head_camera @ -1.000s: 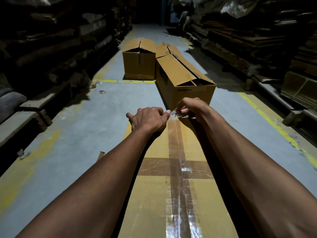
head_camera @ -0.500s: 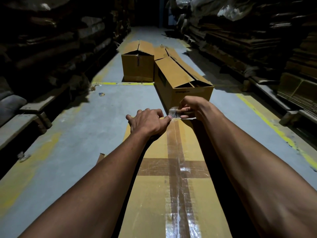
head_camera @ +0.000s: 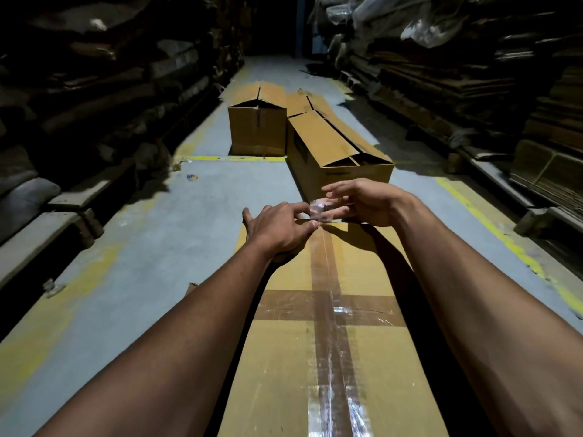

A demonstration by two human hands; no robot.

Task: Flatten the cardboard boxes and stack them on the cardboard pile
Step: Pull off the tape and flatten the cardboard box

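Observation:
A long brown cardboard box point(head_camera: 284, 357) lies in front of me, sealed by a clear tape strip point(head_camera: 328, 310) down its middle and a cross band. At its far end a crumpled, lifted tape end point(head_camera: 318, 209) stands up from the box. My left hand point(head_camera: 277, 228) pinches this tape end between thumb and forefinger. My right hand point(head_camera: 366, 203) hovers just right of it with fingers spread and straight, their tips touching the tape. Beyond lie a long open box point(head_camera: 318, 143) and a squarer open box point(head_camera: 257, 130).
Flat cardboard sheets point(head_camera: 296, 102) lie on the grey floor behind the two boxes. Tall dark stacks of cardboard point(head_camera: 441, 74) line the right side of the aisle, with more stacks point(head_camera: 94, 89) on the left. Yellow floor lines point(head_camera: 239, 158) cross the aisle.
My right hand has let go of its pinch on the tape end and spread its fingers. The tape end has come up off the box, and my left hand has taken hold of it.

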